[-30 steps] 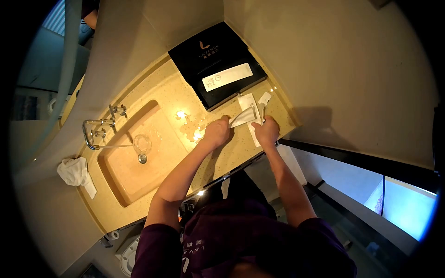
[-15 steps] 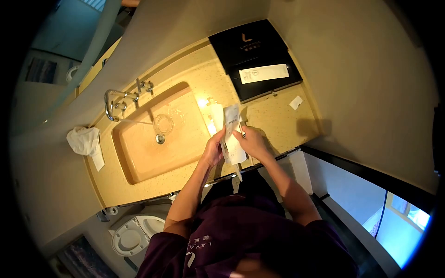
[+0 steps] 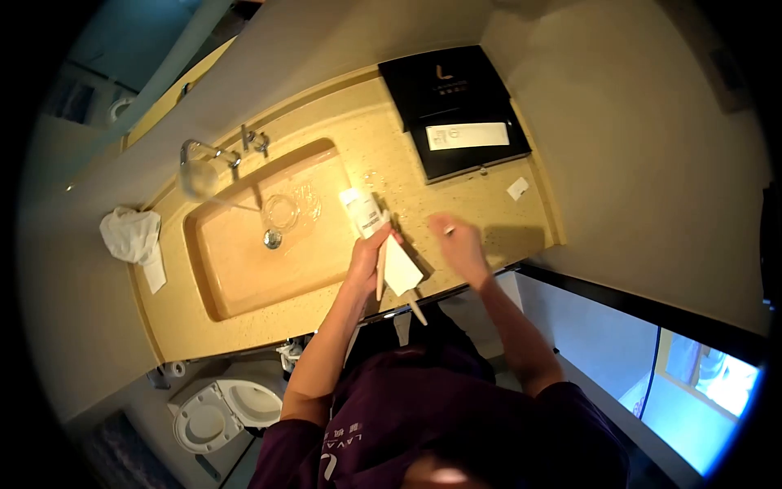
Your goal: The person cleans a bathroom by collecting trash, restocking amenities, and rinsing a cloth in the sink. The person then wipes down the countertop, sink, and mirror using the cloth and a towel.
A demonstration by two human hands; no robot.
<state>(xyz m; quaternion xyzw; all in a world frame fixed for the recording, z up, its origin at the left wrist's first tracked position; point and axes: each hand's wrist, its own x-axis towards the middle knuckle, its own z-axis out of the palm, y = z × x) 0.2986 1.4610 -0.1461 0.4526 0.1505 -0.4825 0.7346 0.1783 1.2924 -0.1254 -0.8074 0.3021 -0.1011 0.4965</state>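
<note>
My left hand [image 3: 366, 257] is wrapped round a white printed packet [image 3: 398, 265] and thin pale sticks, over the counter's front edge beside the sink. One stick [image 3: 417, 309] pokes out below the packet. My right hand [image 3: 462, 247] is apart from it, to the right, with its fingers curled and blurred. A small pale spot shows at those fingers, too small to name. A small white scrap [image 3: 517, 189] lies on the counter to the right.
Water runs from the tap [image 3: 213, 151] into the sink [image 3: 236, 281]. A black box [image 3: 481, 163] bearing a white paper strip [image 3: 467, 135] sits at the back right. A white cloth [image 3: 133, 236] lies at the left. The toilet [image 3: 207, 417] is below left.
The packet and sticks, held in both hands half a second ago, are now in my left hand only. My right hand has moved away to the right.
</note>
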